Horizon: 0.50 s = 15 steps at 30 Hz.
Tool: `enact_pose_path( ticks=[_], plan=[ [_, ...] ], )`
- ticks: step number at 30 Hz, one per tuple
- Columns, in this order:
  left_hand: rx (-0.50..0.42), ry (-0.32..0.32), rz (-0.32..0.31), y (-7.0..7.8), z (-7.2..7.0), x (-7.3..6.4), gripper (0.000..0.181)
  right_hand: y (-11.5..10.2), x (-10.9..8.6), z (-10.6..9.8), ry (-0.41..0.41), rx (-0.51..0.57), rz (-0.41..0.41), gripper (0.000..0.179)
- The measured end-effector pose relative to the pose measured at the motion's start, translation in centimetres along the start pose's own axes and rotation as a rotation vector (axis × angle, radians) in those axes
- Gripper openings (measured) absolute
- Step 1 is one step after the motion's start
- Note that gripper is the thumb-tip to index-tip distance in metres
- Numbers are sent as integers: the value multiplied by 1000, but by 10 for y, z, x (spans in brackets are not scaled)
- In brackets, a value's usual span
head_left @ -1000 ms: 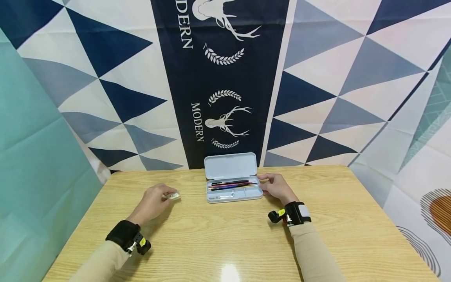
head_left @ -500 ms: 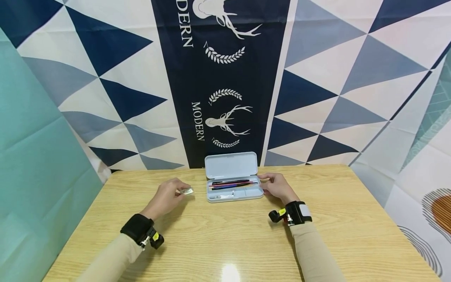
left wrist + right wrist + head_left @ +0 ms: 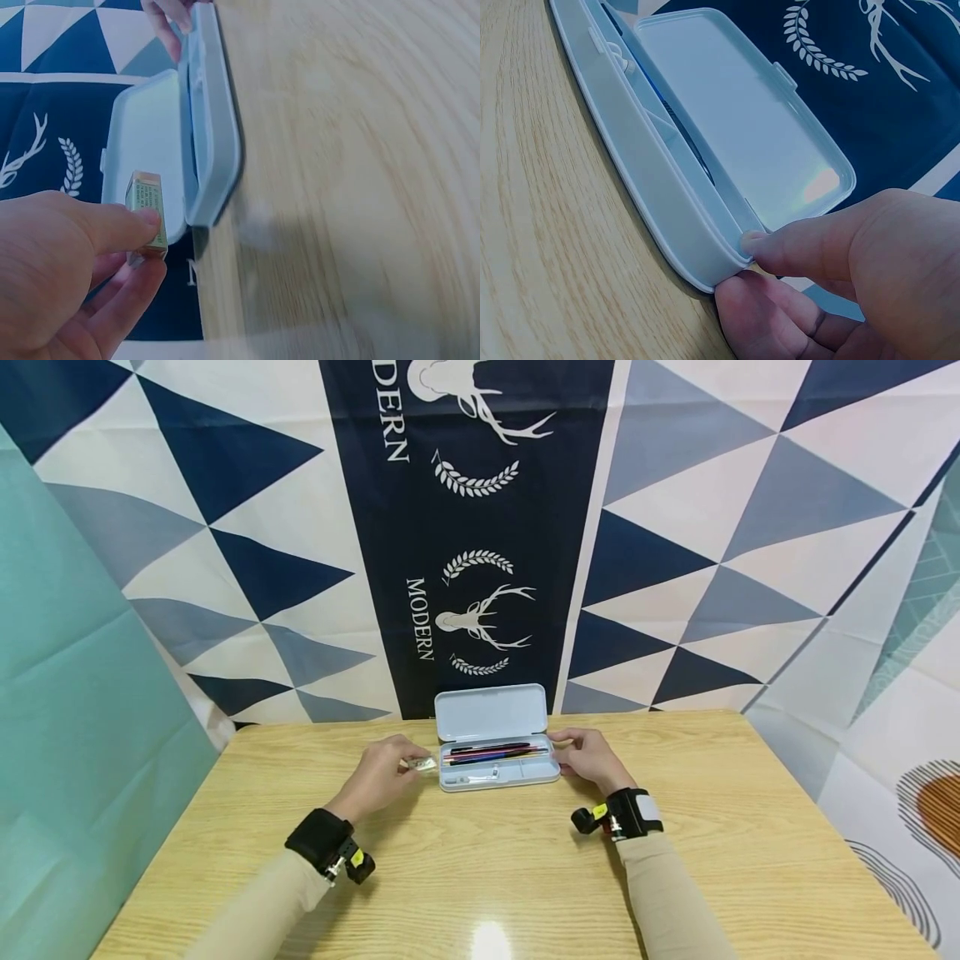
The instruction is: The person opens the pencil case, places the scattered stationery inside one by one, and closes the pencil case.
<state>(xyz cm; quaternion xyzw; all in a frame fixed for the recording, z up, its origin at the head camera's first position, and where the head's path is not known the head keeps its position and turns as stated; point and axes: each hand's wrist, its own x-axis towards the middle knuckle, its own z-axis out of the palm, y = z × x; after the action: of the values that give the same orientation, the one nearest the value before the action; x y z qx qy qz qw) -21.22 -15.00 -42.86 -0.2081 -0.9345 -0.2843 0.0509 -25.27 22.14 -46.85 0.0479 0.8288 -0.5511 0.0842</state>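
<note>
A small eraser (image 3: 146, 196) in a printed sleeve is pinched between the thumb and fingers of my left hand (image 3: 377, 777). It is held just off the left end of a light-blue pencil case (image 3: 510, 787), whose lid (image 3: 491, 714) stands raised against the backdrop. My right hand (image 3: 592, 760) grips the case's right end; in the right wrist view the thumb (image 3: 772, 251) presses on the rim and the fingers lie against the outer wall. Several pencils (image 3: 491, 755) lie in the back compartment, and a small whitish item (image 3: 480, 777) lies in the front one.
The case stands near the back edge of a wooden table (image 3: 465, 860). Behind it hangs a patterned cloth (image 3: 480, 527) with deer and triangles. A teal cloth (image 3: 90, 710) borders the left side.
My left hand has moved right with the eraser, from well left of the pencil case to its left end. The right hand and the case have stayed in place.
</note>
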Motion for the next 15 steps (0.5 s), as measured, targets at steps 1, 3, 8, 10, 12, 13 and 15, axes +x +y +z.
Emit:
enact_pose_path(
  ticks=[1, 3, 8, 10, 12, 13, 15],
  plan=[
    [-4, 2, -4, 2, 1, 1, 31, 0, 0, 0, -2, -4, 0, 50],
    [-8, 4, 0, 6, 4, 3, 31, 1, 0, 0, 2, -8, 3, 49],
    [-18, -12, 24, 15, 11, 10, 30, 1, 1, 0, 13, -9, 13, 48],
    [-21, -20, 37, 19, 14, 12, 29, 1, 0, 0, 8, -8, 14, 49],
    [-19, -24, 48, 22, 18, 15, 29, 1, 0, 0, 2, -9, 11, 49],
    [-18, -28, 54, 25, 19, 16, 29, 1, 0, 0, 0, -7, 9, 49],
    [-17, -36, 55, 30, 21, 20, 29, 1, 0, -1, -1, -8, 5, 49]
  ],
)
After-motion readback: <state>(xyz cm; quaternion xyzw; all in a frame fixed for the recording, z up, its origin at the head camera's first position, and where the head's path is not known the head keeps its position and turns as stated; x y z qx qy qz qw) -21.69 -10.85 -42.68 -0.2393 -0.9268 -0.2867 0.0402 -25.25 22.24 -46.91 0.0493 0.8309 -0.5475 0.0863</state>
